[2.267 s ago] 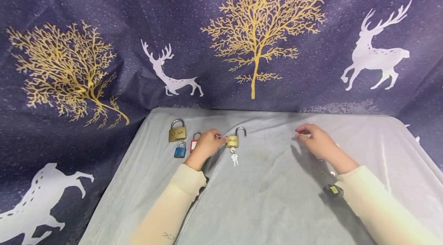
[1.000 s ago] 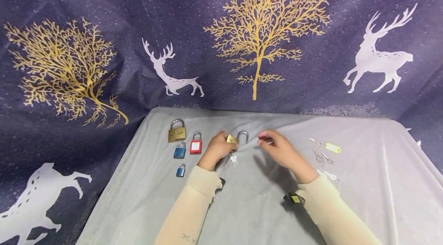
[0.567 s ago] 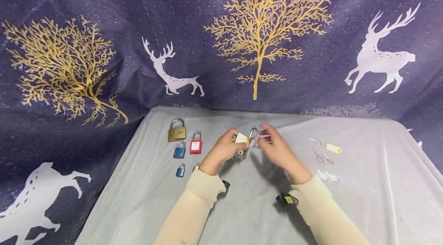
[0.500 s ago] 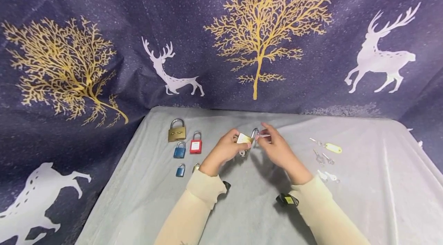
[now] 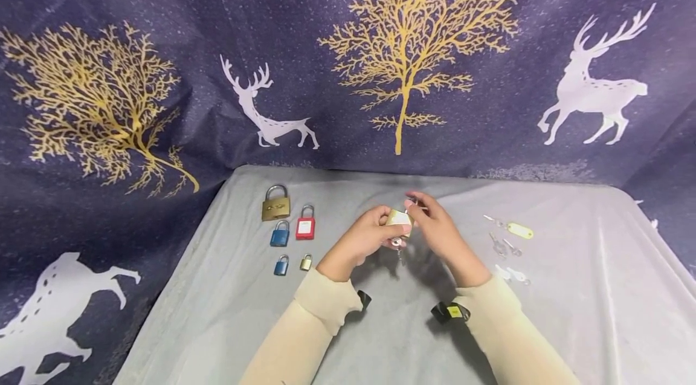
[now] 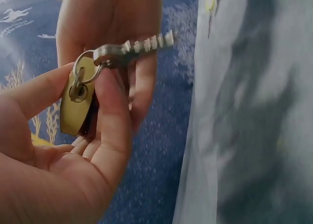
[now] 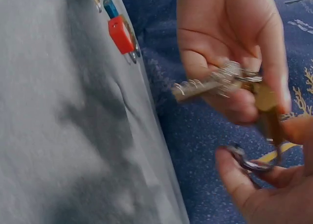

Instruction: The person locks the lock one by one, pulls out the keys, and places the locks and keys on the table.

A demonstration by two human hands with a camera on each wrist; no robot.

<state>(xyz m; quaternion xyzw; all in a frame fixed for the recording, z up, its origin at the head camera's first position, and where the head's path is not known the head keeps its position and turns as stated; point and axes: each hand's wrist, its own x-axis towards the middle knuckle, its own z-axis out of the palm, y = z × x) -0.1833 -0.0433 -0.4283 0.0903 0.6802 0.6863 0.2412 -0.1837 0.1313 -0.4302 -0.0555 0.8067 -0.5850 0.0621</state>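
Observation:
A brass padlock (image 5: 399, 220) with a white label is held up over the table, its body between the thumb and fingers of my left hand (image 5: 370, 234). My right hand (image 5: 437, 234) pinches its steel shackle (image 7: 254, 166), which curves between thumb and fingers in the right wrist view. One key stands in the keyhole on the lock's underside (image 6: 73, 111). A ring joins it to a second key (image 6: 137, 48), which dangles free. In the head view, fingers partly hide the shackle, so whether it is latched is unclear.
At left lie a large brass padlock (image 5: 276, 208), a red padlock (image 5: 306, 228), two blue padlocks (image 5: 280, 235) and a small brass padlock (image 5: 306, 262). Several loose keys (image 5: 497, 245) and a yellow key tag (image 5: 519, 229) lie right on the grey cloth (image 5: 348, 336). A printed curtain hangs behind.
My left hand has taken the brass padlock off the cloth, moved it right and turned it. My right hand has come left from the keys and taken hold of the shackle.

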